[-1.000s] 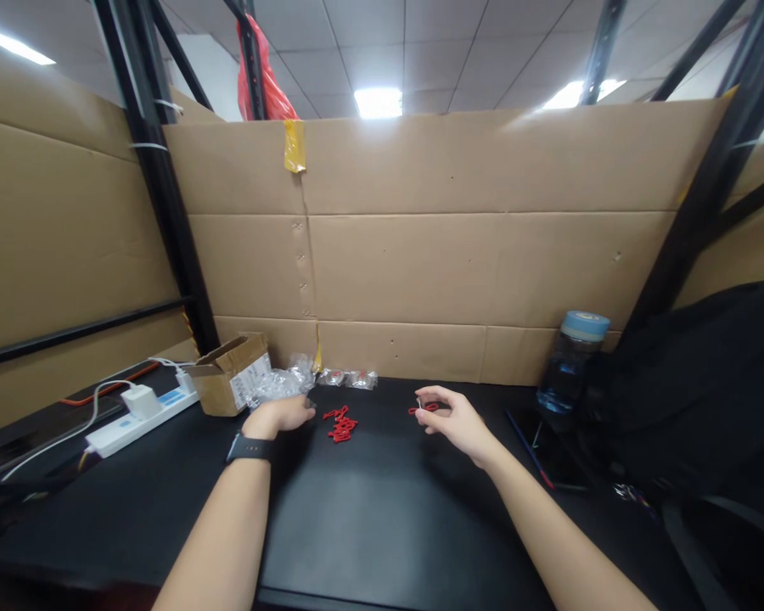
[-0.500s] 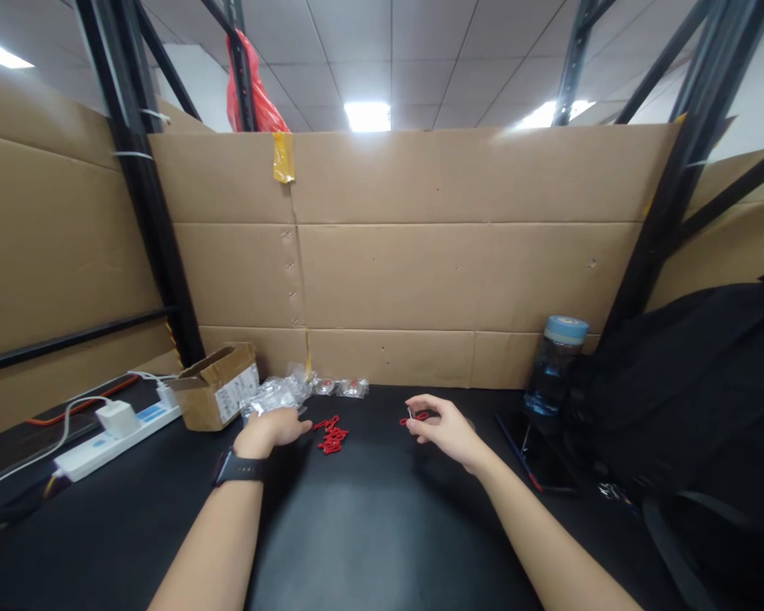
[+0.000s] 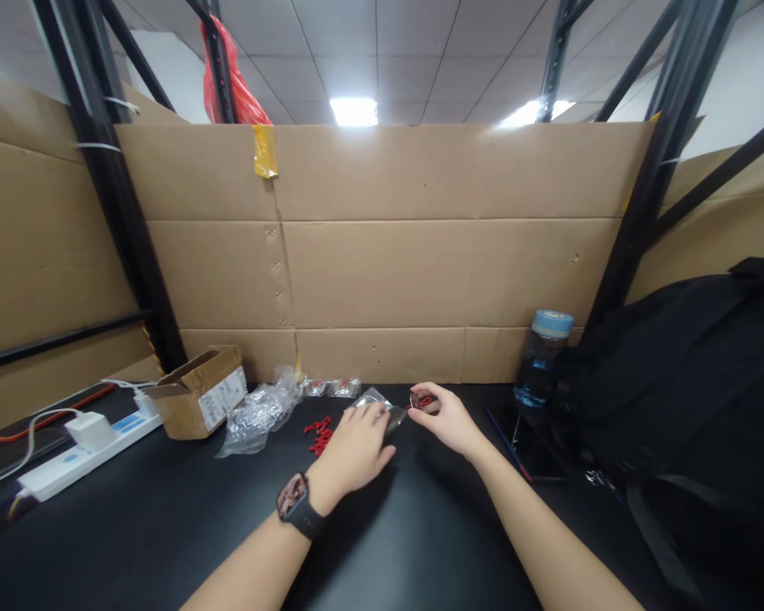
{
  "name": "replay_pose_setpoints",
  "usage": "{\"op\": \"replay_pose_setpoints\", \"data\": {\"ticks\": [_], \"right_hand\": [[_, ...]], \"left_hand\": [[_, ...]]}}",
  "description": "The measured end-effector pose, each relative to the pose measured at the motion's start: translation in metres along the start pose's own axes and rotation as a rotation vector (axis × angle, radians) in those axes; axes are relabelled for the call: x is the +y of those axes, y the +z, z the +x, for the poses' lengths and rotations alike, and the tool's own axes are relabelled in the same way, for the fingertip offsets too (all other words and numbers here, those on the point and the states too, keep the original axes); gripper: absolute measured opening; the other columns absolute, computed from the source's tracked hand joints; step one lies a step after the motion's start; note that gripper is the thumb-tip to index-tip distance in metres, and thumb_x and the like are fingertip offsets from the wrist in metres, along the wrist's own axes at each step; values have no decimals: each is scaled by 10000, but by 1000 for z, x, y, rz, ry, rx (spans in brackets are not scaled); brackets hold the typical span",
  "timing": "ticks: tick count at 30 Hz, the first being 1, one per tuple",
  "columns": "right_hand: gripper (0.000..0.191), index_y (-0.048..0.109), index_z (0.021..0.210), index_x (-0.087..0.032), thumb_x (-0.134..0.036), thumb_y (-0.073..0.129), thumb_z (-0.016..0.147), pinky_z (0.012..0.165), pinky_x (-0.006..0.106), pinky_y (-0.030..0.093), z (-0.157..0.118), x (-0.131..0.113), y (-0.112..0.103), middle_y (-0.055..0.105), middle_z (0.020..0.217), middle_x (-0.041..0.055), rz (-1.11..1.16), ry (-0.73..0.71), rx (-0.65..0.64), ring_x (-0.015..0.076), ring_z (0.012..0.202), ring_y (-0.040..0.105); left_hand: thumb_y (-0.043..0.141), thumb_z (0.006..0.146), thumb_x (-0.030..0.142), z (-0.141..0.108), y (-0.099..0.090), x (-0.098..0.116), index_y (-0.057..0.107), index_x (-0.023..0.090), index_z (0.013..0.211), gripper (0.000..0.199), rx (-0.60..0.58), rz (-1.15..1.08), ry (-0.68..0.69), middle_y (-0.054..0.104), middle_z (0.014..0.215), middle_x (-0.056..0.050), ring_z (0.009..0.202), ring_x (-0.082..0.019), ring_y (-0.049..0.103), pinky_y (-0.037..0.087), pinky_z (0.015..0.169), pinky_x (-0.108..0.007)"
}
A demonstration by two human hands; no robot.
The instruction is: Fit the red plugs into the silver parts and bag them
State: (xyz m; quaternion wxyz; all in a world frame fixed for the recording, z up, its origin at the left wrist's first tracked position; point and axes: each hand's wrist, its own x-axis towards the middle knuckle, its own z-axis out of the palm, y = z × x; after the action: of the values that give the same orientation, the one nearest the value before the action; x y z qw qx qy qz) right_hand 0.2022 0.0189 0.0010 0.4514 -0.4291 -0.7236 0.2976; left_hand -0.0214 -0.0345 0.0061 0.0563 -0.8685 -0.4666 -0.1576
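Observation:
My left hand (image 3: 355, 445), with a dark watch on its wrist, is over the middle of the black table. Its fingers are closed on a small clear plastic bag (image 3: 370, 396), partly hidden beneath them. Just left of that hand lies a small pile of red pieces (image 3: 319, 430), some covered by the hand. To the right, my right hand (image 3: 446, 417) pinches a small red looped piece (image 3: 425, 401) between thumb and fingers. A thin pale bit shows by the fingertips; its exact kind is too small to tell.
Crumpled clear plastic bags (image 3: 264, 412) lie beside an open cardboard box (image 3: 207, 392). Small clear packets (image 3: 344, 388) rest by the cardboard wall. A power strip (image 3: 89, 458) is at left. A water bottle (image 3: 543, 361), a phone (image 3: 538, 450) and a black backpack (image 3: 693, 407) stand right.
My left hand has moved right from the crumpled plastic, past the red pile, bringing a small clear bag near my right hand. The right hand keeps its red piece. The view has shifted slightly.

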Motion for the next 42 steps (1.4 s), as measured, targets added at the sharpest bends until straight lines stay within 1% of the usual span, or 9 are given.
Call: {"op": "replay_pose_setpoints", "data": {"ticks": [5, 10, 12, 15, 18, 25, 30, 36, 42], "right_hand": [[331, 640, 1088, -211, -293, 705, 774, 741, 285, 540, 0, -3, -5, 715, 995, 32, -120, -59, 26, 151, 738, 666], [245, 627, 995, -215, -274, 695, 767, 727, 278, 519, -2, -8, -7, 721, 959, 28, -241, -109, 17, 152, 728, 652], [230, 626, 969, -214, -280, 701, 763, 691, 267, 506, -3, -10, -9, 723, 908, 20, -265, -102, -2, 148, 691, 640], [213, 647, 897, -207, -327, 736, 745, 589, 240, 451, -5, -14, -12, 703, 754, -2, -307, -66, -66, 137, 597, 591], [238, 685, 833, -203, -378, 786, 706, 559, 231, 419, -8, -17, -15, 698, 698, 1, -348, -45, -174, 139, 585, 585], [227, 728, 795, -221, -377, 809, 651, 629, 248, 447, -12, -10, -14, 731, 729, 16, -524, 17, -319, 183, 679, 657], [213, 728, 799, -216, -351, 800, 650, 635, 251, 445, -11, -3, -15, 737, 754, 30, -593, 41, -305, 194, 699, 668], [198, 701, 770, -205, -336, 805, 663, 638, 240, 429, -10, -3, -8, 726, 768, 22, -590, -11, -283, 174, 699, 654], [207, 687, 778, -199, -319, 817, 670, 621, 236, 399, -7, -1, 2, 692, 797, 26, -620, -74, -221, 170, 721, 620]], "left_hand": [[516, 940, 476, -2, 23, 6, 508, 275, 1399, 501, -124, -80, 44, 524, 1438, -119, 1320, -358, 469, 407, 1059, -499], [557, 920, 461, -1, 16, -5, 582, 213, 1247, 411, -169, -202, 62, 639, 1255, -120, 1201, -306, 573, 462, 1022, -419], [545, 927, 471, -1, 13, -8, 591, 212, 1250, 417, -183, -233, 91, 641, 1258, -114, 1196, -291, 580, 460, 1031, -402], [504, 944, 507, 0, 14, -10, 549, 241, 1365, 500, -204, -225, 118, 568, 1406, -106, 1292, -301, 520, 415, 1088, -428], [465, 952, 542, -1, 19, -8, 483, 295, 1449, 556, -217, -177, 66, 487, 1508, -89, 1340, -336, 468, 396, 1083, -490], [494, 932, 555, -3, 17, 1, 510, 316, 1395, 521, -207, -158, 55, 507, 1485, -90, 1286, -344, 495, 403, 1049, -490], [543, 921, 495, -2, 13, -2, 567, 342, 1335, 442, -220, -184, 121, 577, 1410, -60, 1242, -331, 539, 418, 1039, -486], [552, 915, 500, -3, 17, -8, 491, 415, 1442, 538, -287, -196, 120, 434, 1559, -52, 1384, -380, 424, 370, 1090, -571], [536, 924, 480, -4, 18, -7, 477, 435, 1450, 531, -305, -209, 117, 387, 1590, -47, 1404, -398, 388, 359, 1083, -617]]}}
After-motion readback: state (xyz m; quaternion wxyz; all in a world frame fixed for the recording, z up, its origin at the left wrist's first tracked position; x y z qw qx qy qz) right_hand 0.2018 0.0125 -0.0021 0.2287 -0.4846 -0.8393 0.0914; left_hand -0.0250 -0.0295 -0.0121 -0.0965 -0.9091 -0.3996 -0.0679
